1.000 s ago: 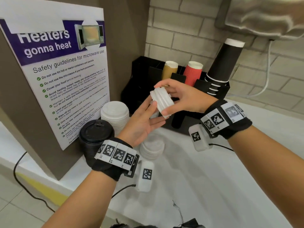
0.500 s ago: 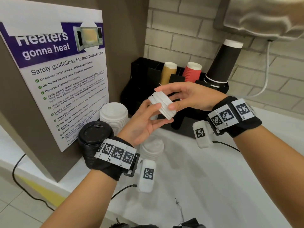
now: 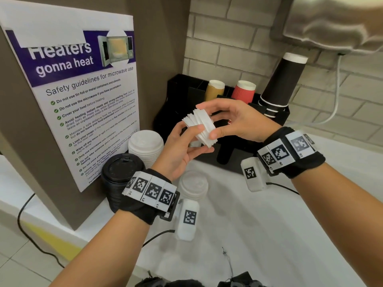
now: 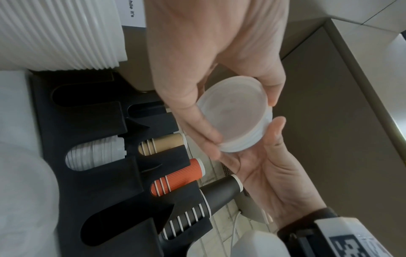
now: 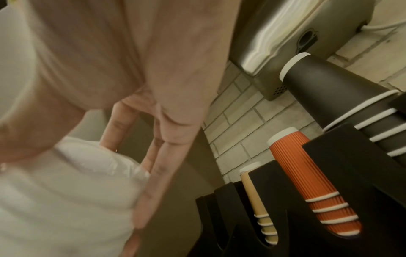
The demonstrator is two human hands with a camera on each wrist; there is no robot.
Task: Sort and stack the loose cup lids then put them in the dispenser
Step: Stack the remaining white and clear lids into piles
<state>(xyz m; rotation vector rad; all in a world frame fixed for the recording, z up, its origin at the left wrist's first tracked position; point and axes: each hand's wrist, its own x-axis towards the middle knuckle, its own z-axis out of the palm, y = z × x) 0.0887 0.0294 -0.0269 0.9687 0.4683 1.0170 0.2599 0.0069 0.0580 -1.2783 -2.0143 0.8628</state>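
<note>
A short stack of small white lids (image 3: 202,126) lies on its side in the air in front of the black dispenser (image 3: 180,94), held from both ends. My left hand (image 3: 204,139) grips it from below, thumb on its near rim and fingers under it. My right hand (image 3: 207,121) pinches it from the right, index finger over the top and thumb on the lower edge. In the left wrist view the lids (image 4: 237,120) show their hollow underside between the two hands. The right wrist view shows them only as a white blur (image 5: 77,173).
On the counter stand a tall white lid stack (image 3: 145,148), a black lid stack (image 3: 122,172) and a small white lid stack (image 3: 193,186). One dispenser slot holds white lids (image 4: 96,154); others hold tan (image 3: 214,90), red (image 3: 243,92) and black cups (image 3: 284,79). A postered wall stands left.
The lid stack has tilted and turned a little between the hands. My left thumb has come up onto its near rim, and the right wrist has shifted slightly right.
</note>
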